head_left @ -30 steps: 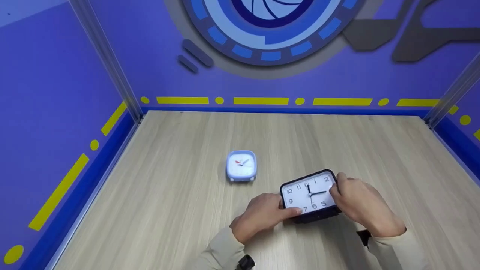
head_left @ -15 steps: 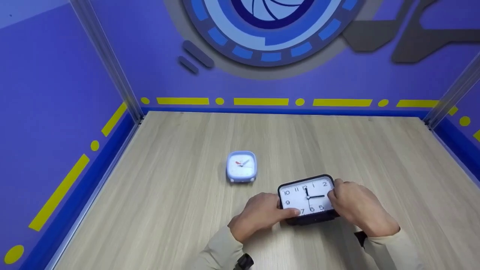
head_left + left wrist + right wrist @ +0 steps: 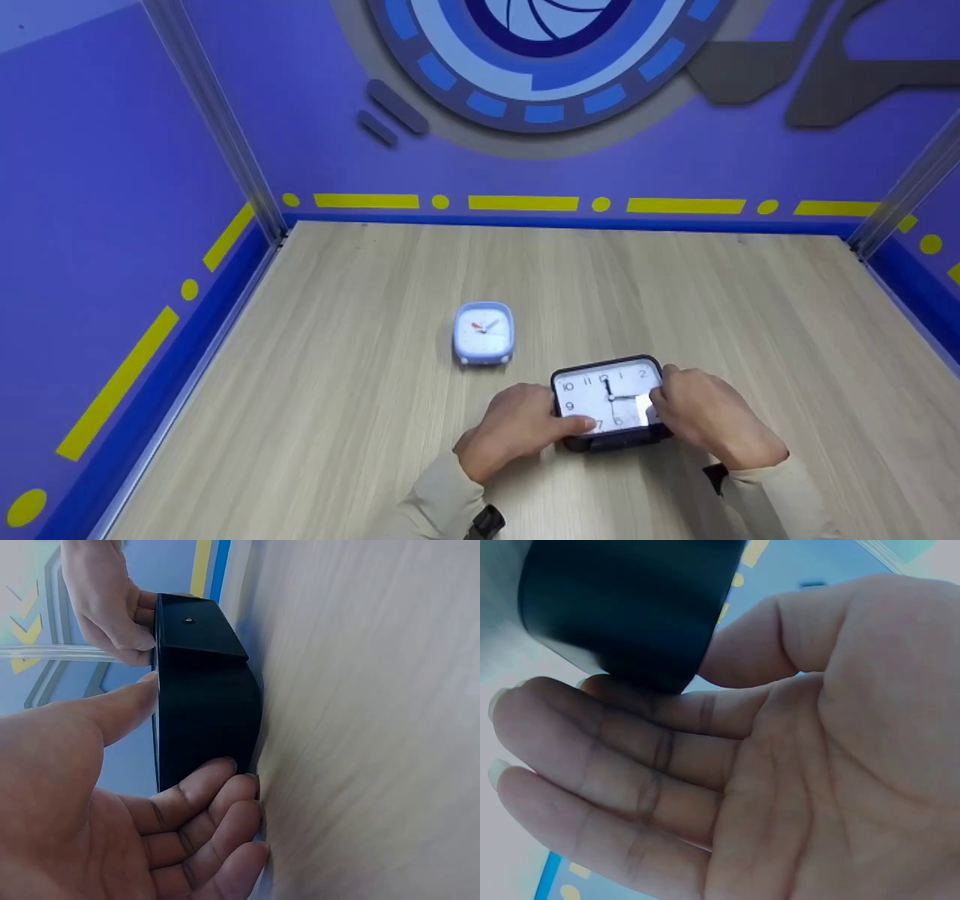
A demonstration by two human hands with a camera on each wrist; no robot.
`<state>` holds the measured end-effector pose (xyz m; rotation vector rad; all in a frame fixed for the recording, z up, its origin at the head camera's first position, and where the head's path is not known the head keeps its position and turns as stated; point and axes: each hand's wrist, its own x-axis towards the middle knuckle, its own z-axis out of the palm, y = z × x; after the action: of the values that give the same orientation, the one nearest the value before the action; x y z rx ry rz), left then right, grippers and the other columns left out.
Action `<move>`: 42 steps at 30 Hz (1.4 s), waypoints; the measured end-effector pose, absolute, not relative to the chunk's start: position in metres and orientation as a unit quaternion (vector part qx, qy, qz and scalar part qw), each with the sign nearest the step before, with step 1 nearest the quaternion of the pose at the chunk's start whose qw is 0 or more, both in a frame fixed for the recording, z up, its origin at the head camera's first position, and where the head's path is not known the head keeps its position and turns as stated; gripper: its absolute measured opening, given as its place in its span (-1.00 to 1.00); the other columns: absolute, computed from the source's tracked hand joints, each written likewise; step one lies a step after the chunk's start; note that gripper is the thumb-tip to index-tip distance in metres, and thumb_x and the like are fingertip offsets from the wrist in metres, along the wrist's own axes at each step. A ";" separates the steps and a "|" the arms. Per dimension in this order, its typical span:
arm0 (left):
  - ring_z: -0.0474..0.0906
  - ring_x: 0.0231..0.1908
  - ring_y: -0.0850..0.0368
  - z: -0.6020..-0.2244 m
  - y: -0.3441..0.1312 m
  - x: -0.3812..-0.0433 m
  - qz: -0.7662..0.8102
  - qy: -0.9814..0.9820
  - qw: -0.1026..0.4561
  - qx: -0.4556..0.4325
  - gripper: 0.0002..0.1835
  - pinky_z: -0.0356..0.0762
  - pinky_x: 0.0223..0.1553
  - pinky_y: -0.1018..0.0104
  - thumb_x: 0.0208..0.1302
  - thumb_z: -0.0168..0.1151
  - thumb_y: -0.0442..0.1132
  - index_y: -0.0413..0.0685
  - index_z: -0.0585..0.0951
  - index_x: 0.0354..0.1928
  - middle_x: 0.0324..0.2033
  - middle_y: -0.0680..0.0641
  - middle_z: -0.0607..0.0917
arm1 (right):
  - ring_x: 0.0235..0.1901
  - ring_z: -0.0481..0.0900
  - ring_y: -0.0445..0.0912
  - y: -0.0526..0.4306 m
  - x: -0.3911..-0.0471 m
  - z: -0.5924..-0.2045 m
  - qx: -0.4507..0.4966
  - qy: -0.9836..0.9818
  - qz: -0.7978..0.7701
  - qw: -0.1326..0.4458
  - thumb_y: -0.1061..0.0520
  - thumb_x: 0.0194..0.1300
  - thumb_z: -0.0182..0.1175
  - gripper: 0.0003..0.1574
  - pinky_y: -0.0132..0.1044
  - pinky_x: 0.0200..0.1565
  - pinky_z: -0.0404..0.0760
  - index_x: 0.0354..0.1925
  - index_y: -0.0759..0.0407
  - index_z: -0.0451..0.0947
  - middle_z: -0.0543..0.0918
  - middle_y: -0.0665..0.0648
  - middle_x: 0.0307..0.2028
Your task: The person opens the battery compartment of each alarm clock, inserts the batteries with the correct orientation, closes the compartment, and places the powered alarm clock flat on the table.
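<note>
A black rectangular alarm clock [image 3: 600, 394] with a white numbered dial faces up toward me, slightly tilted. My left hand [image 3: 514, 427] holds its left end, the thumb on the lower front by the 7 and the fingers at its side. At the right end my right hand [image 3: 712, 420] pinches the clock, its thumb over the dial's edge. In the left wrist view the clock's black underside [image 3: 206, 701] is close to the tabletop; I cannot tell whether it touches. The right wrist view shows the dark casing [image 3: 630, 607] between thumb and fingers.
A small light-blue alarm clock [image 3: 483, 334] stands on the wood-grain table [image 3: 360, 300], left of and behind the black one. Blue-purple panels with yellow marks [image 3: 523, 203] enclose the back and sides.
Both hands have brought the black clock slightly down and to the left in the head view. Its slant has lessened. A bright reflection now shows on the dial; the small clock has stayed put.
</note>
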<state>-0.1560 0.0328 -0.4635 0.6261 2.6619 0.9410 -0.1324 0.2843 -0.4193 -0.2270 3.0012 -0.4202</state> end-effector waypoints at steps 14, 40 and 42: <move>0.24 -0.69 0.27 -0.465 0.032 -0.156 0.307 0.918 0.113 0.224 -0.44 0.15 -0.61 0.32 0.32 0.43 0.24 0.12 0.46 -0.66 -0.77 0.21 0.32 | -0.52 0.42 -0.01 0.282 -0.135 -0.423 -0.063 0.985 -0.134 0.092 0.24 0.44 0.10 -0.78 -0.09 -0.41 0.43 -0.31 0.41 0.49 0.45 0.11 -0.53; 0.26 -0.66 0.24 -0.463 0.031 -0.156 0.291 0.923 0.098 0.230 -0.48 0.21 -0.58 0.29 0.31 0.44 0.22 0.09 0.51 -0.62 -0.74 0.18 0.36 | -0.53 0.42 -0.01 0.284 -0.136 -0.429 -0.083 0.983 -0.130 0.100 0.24 0.39 0.12 -0.80 -0.06 -0.39 0.47 -0.40 0.30 0.49 0.45 0.09 -0.54; 0.26 -0.67 0.23 -0.462 0.031 -0.156 0.290 0.924 0.101 0.228 -0.47 0.21 -0.58 0.29 0.31 0.44 0.22 0.09 0.50 -0.63 -0.75 0.18 0.36 | -0.53 0.42 -0.02 0.284 -0.136 -0.428 -0.082 0.983 -0.133 0.101 0.24 0.39 0.12 -0.80 -0.07 -0.39 0.47 -0.40 0.29 0.49 0.45 0.09 -0.54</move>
<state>-0.1563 0.0309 -0.4621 0.6739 2.7290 0.8564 -0.1361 0.2839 -0.4280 -0.2422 2.9024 -0.3920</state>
